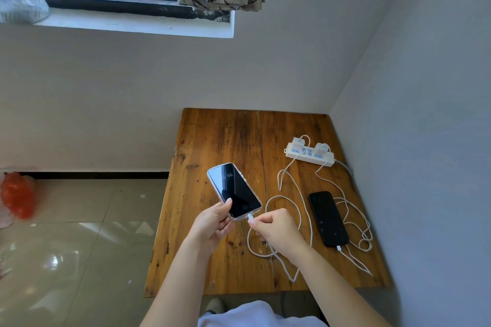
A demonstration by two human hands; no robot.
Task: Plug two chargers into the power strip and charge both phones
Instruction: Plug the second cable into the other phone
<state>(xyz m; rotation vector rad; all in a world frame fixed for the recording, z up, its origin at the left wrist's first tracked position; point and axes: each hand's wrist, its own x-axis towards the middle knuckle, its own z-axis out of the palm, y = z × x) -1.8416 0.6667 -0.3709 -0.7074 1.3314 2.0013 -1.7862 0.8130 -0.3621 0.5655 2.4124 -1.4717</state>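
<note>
Hands (212, 223) grip glossy clear-cased phone (233, 191), pinching white braided cable (289, 220).

Stood in the corner: wooden table (212, 141). Lay on it: white power strip (309, 154) with two chargers (321, 149) plugged in, black phone (328, 219) with cable attached, looping white cables (289, 202).

Clear-cased phone (233, 190) held; black phone (328, 218) plugged.
</note>
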